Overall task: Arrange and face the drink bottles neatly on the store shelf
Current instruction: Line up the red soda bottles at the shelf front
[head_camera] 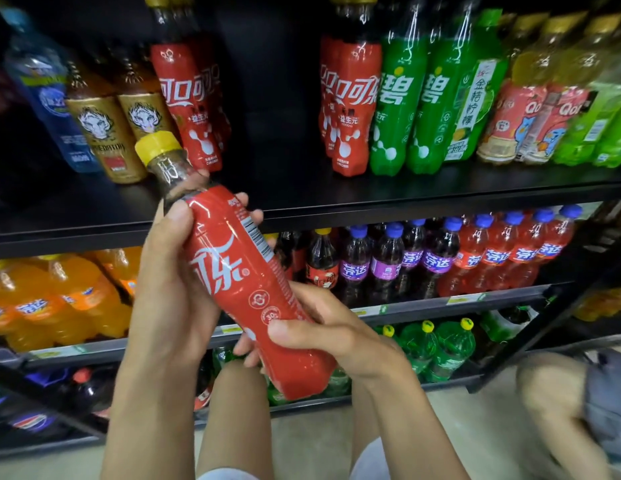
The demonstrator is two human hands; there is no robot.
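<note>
Black shelf (406, 199) is stocked with gold-label bottles (104, 133) at left, shelved colas (356, 109) mid, green bottles (399, 98) at right; gap seen between the cola groups. In front of shelf edge: left hand (167, 282) is curled round upper body of held cola bottle (239, 278), tilted, yellow cap (158, 143) up-left; base is gripped by right hand (337, 334), fingers curled.
</note>
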